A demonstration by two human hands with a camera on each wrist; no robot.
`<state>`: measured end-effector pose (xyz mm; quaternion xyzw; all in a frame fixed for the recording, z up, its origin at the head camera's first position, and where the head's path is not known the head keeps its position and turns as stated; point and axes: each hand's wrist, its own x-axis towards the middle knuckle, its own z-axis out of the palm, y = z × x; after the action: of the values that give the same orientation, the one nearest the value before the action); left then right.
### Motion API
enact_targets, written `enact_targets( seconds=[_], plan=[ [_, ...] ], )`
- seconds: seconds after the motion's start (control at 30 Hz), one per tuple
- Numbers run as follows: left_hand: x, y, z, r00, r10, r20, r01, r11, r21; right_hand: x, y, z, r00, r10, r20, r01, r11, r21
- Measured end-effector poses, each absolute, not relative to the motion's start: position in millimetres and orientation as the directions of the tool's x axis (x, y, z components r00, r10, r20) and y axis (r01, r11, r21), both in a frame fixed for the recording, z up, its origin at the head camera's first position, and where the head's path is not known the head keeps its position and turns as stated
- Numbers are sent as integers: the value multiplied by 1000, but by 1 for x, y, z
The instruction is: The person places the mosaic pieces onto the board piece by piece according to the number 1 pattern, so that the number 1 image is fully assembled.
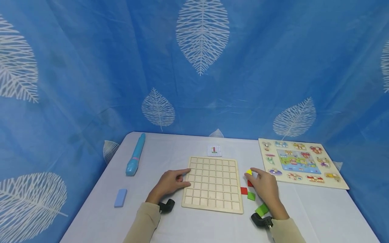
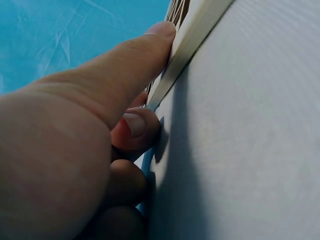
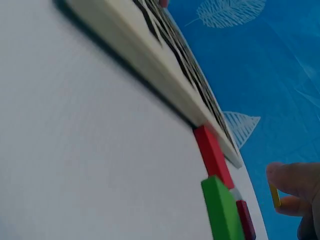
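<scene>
A wooden grid board [image 1: 211, 185] lies on the white table. My left hand [image 1: 170, 182] is at its left edge, with thumb and index fingertips spread apart and touching the rim; in the left wrist view the thumb [image 2: 135, 60] presses the board's side. Right of the board, my right hand [image 1: 266, 185] pinches a small yellow block [image 3: 275, 195] between thumb and finger. Near that hand lie a red block [image 1: 244, 191] against the board's right edge, a second red block [image 1: 250, 183] partly hidden by the fingers, a small green block [image 1: 251, 196] and a larger green block [image 1: 262, 209].
Behind the board is a small pattern card [image 1: 214, 150]. A wooden peg puzzle [image 1: 268, 153] lies at the back right. On the left are a blue microphone-shaped toy [image 1: 135, 157] and a blue block [image 1: 120, 198]. A blue leaf-patterned curtain [image 1: 243, 67] hangs behind the table.
</scene>
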<state>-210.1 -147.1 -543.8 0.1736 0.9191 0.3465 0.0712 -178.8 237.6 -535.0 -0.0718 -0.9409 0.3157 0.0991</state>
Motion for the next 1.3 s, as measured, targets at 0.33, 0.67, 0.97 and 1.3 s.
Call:
enact_targets(
  seconds=[0.33, 0.67, 0.97, 1.3],
  plan=[
    [-211, -148, -544, -929, 370, -3, 275, 696, 663, -182, 223, -530, -948, 177, 263, -24, 787, -617],
    [-211, -149, -544, -930, 367, -6, 272, 701, 660, -191, 200, -520, -945, 129, 300, -86, 788, -609],
    [-210, -149, -542, -932, 361, -22, 257, 704, 662, -196, 172, -512, -956, 78, 282, -129, 751, -648],
    [-211, -149, -541, -932, 361, -23, 260, 712, 652, -207, 146, -514, -968, 12, 252, -161, 739, -654]
  ],
)
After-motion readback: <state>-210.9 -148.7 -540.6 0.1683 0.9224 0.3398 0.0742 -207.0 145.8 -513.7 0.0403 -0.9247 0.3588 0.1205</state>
